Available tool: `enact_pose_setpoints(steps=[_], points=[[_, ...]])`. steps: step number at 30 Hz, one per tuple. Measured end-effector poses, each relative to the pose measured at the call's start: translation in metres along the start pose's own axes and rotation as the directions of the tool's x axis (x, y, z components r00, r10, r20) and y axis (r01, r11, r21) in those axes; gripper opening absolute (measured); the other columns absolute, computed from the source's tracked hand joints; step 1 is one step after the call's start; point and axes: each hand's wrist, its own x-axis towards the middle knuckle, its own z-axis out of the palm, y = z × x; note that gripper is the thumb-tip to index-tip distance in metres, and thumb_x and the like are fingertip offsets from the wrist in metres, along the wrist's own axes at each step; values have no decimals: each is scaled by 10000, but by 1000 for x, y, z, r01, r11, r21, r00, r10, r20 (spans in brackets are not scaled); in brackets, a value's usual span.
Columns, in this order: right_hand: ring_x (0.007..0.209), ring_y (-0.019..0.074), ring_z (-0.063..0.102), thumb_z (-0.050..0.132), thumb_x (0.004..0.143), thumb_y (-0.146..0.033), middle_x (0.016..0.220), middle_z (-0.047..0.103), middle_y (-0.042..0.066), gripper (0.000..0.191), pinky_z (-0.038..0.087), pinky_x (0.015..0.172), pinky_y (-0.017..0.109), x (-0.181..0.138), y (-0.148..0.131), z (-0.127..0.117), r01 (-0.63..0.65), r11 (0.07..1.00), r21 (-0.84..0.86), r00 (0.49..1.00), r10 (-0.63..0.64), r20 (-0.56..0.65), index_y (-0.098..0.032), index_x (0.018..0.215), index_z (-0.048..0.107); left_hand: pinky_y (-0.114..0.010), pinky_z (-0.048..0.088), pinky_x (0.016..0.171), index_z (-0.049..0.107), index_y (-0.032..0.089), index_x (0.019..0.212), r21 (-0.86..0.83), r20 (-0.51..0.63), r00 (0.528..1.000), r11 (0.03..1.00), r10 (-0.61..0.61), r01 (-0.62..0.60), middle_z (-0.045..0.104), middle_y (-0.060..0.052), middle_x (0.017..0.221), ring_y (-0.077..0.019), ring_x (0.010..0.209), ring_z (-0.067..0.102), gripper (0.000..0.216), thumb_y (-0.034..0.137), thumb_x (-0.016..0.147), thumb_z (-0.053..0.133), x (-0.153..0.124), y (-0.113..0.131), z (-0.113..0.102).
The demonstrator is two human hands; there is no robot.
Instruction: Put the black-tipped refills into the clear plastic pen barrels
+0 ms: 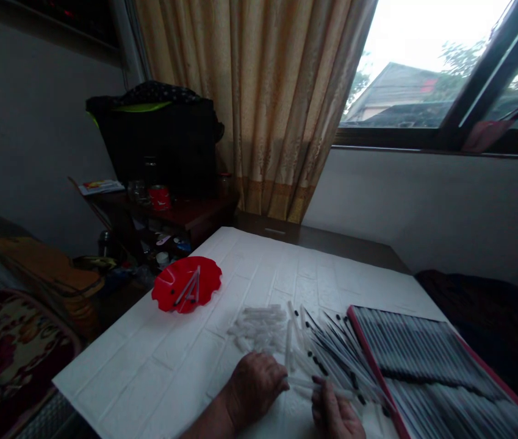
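Observation:
My left hand [259, 384] is over the front of the white table, fingers curled and closed at one end of a clear plastic tube [301, 384]. Close by on the right, my right hand [337, 414] pinches the tube's other end; a small dark piece shows at its fingertips. Beyond my left hand lies a pile of short translucent pieces [261, 326]. A loose heap of thin clear and dark sticks [336, 341] with small black parts spreads past my right hand. Farther right, a pink-edged tray [365, 338] holds rows of similar slim sticks. Blur hides finer detail.
A red scalloped dish [165, 286] with a few thin sticks stands at the left on the white table [149, 360]. Behind it are a dark cabinet [204, 210] with a screen [162, 146] and a red can [160, 198]. A patterned chair [7, 360] is at far left.

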Motion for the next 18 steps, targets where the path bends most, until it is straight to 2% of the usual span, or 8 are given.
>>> enact_pose_setpoints(steps=[10, 15, 18], points=[[385, 81, 458, 759, 499, -661, 479, 558, -36, 568, 347, 370, 189, 12, 16, -9, -19, 999, 47, 998, 16, 66, -171, 777, 685, -263, 428, 689, 575, 213, 883, -170, 60, 998, 985, -5, 16, 647, -20, 776, -148, 706, 580, 326, 344, 975, 291, 2, -5, -2], [366, 52, 413, 742, 577, -630, 476, 527, -59, 503, 297, 355, 161, 8, 18, -4, 48, 992, 121, 999, -46, -18, -179, 787, 666, -232, 416, 660, 589, 211, 752, -308, 132, 989, 946, -59, 97, 636, 7, 693, -121, 650, 572, 467, 426, 975, 240, 7, -10, -7], [406, 69, 474, 775, 518, -624, 508, 563, -58, 535, 360, 381, 164, 13, 13, -12, 37, 984, 173, 994, -18, -110, -189, 808, 658, -191, 398, 543, 570, 185, 669, -380, 168, 980, 910, -110, 168, 571, 28, 553, -91, 522, 532, 593, 411, 986, 123, 10, -18, -5]])
